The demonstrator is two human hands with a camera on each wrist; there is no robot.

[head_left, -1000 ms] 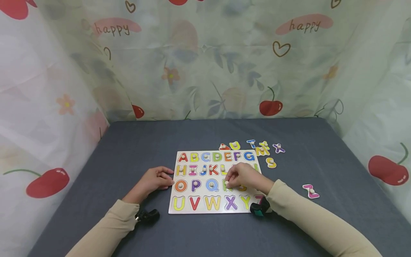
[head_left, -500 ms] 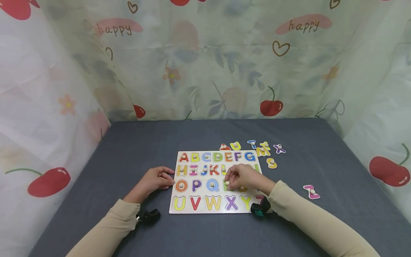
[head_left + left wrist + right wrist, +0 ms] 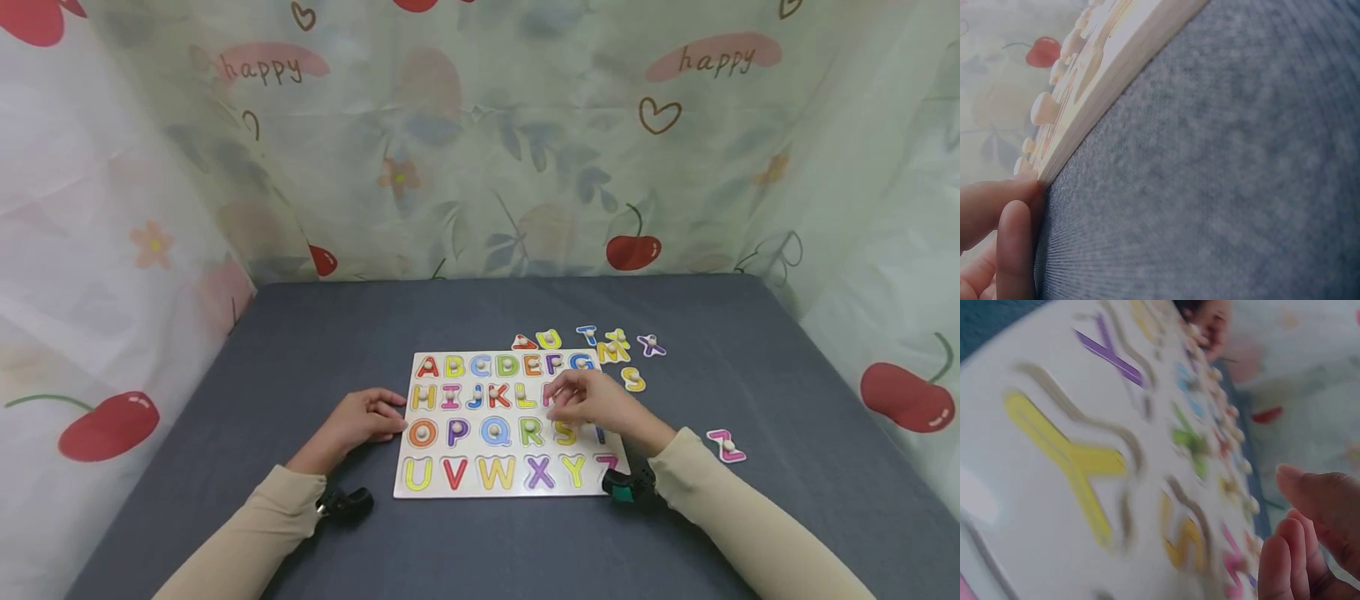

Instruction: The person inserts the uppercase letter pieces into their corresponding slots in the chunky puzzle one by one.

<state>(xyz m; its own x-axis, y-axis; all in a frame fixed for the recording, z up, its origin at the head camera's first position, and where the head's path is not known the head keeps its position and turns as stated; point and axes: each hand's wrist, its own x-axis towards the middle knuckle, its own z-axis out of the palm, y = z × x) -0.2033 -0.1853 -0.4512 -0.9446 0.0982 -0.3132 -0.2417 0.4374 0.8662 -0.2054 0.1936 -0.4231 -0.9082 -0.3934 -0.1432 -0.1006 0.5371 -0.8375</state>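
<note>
A white alphabet puzzle board (image 3: 480,492) lies on the table, its upper rows filled with knobbed letters. My left hand (image 3: 365,417) rests against the board's left edge; in the left wrist view its fingers (image 3: 1015,244) touch the board's side. Above the board's right part hovers my right hand (image 3: 600,406), holding nothing, with thumb and fingers apart in the right wrist view. The green letter R (image 3: 531,432) sits in its slot, just left of this hand. Under the hand, the S slot (image 3: 1182,540) shows without a knob. The bottom-row slots, like the yellow Y (image 3: 1069,456), hold no pieces.
Behind the board lie a red piece (image 3: 523,342), a yellow U (image 3: 549,339) and a blue T (image 3: 587,335). Farther right are a purple X (image 3: 651,345), a yellow S (image 3: 633,380) and a pink Z (image 3: 726,446). A patterned curtain (image 3: 480,167) surrounds the table.
My right hand has let go of the green R's knob and moved right and slightly up, uncovering the R in its slot. The left hand stays at the board's edge.
</note>
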